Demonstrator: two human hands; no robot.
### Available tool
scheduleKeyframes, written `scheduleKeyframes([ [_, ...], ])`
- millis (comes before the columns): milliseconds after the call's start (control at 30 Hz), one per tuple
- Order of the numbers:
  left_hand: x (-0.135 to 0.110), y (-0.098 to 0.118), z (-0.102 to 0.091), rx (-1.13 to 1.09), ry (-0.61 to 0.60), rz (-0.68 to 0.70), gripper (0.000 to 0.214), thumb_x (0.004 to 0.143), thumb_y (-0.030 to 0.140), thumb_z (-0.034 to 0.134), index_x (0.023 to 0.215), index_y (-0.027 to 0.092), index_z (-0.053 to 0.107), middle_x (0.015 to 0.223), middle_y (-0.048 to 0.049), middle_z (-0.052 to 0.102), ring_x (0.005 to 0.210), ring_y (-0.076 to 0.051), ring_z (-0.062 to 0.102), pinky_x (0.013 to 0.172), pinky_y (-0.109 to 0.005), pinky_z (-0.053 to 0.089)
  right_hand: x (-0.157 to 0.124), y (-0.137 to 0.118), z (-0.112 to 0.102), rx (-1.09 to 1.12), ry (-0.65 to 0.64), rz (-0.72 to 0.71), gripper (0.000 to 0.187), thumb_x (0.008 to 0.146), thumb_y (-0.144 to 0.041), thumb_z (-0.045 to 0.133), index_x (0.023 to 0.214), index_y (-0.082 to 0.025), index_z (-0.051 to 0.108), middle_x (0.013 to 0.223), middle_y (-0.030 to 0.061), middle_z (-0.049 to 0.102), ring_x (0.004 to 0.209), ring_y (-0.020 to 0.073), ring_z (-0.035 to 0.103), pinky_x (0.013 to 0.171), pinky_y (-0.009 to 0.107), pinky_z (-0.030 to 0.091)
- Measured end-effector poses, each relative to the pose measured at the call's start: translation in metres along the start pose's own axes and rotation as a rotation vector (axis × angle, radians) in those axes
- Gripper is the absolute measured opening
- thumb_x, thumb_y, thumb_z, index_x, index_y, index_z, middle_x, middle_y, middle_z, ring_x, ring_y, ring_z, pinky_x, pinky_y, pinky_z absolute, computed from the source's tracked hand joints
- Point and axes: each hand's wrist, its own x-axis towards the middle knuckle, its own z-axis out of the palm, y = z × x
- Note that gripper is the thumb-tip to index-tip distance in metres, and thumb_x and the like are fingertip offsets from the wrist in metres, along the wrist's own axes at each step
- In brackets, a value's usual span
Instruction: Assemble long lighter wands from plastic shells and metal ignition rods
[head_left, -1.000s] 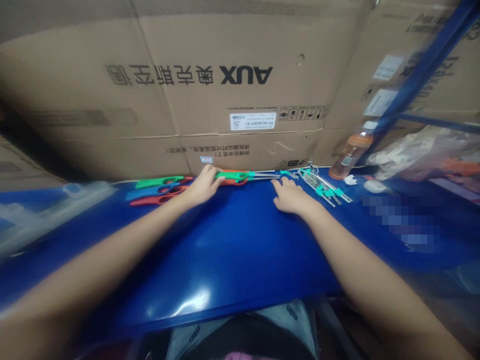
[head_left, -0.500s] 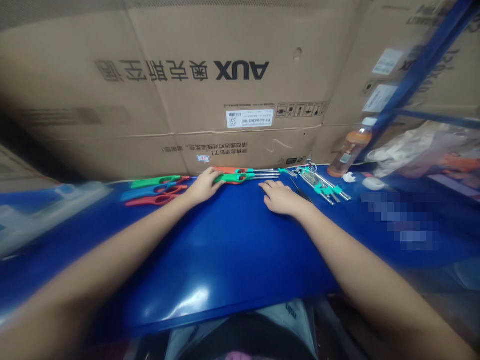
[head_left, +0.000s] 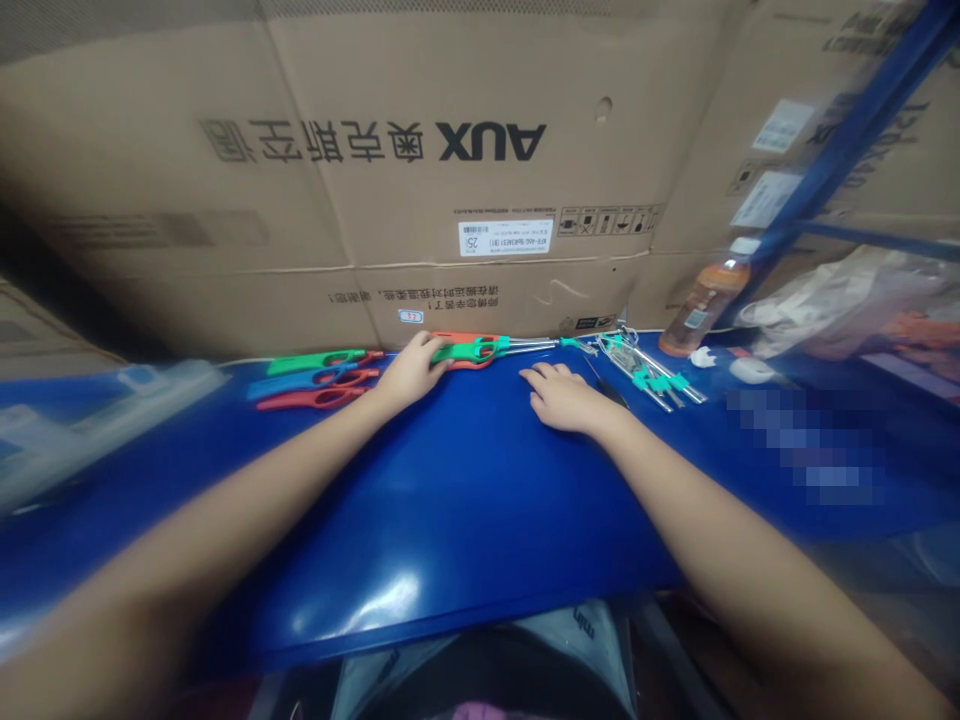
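Observation:
My left hand is closed around the handle end of a green stick lighter, whose thin metal barrel points right. Orange lighter parts show directly behind and beneath it. Palm down on the blue table, my right hand rests with fingers spread and holds nothing. Left of my left hand lie a green handle, a blue handle and a red handle. Several metal tubes with teal pieces lie beyond my right hand, near a thin dark tool partly hidden by the wrist.
Upright cardboard backs the table. At the right stand an orange drink bottle, a small white item and plastic bags. Clear plastic packaging lies at the left. A blue metal post rises at the right.
The view has shifted slightly, so everything sits a little further right in the picture. Both hands keep the same places on the table and on the lighter.

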Motion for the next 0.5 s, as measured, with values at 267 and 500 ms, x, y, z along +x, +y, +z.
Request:
scheduleKeyframes([
  [267, -0.007, 0.011, -0.007, 0.027, 0.015, -0.017, 0.036, 0.094, 0.041, 0.060, 0.123, 0.020, 0.064, 0.115, -0.0099, 0.058, 0.097, -0.025, 0.065, 0.094, -0.040, 0.055, -0.001, -0.001, -0.002, -0.003, -0.017, 0.003, 0.060, 0.098, -0.028, 0.032, 0.156, -0.016, 0.042, 0.159, 0.0152, 0.042, 0.134, 0.0398, 0.046, 0.105, 0.055, 0.046],
  [500, -0.006, 0.007, -0.007, 0.024, 0.015, -0.054, 0.027, 0.093, 0.038, 0.062, 0.112, 0.019, 0.068, 0.107, -0.0094, 0.064, 0.102, -0.028, 0.065, 0.093, -0.040, 0.054, -0.001, -0.002, -0.001, -0.002, -0.015, 0.003, 0.060, 0.098, -0.028, 0.031, 0.156, -0.016, 0.042, 0.158, 0.0154, 0.043, 0.134, 0.0401, 0.046, 0.105, 0.056, 0.045],
])
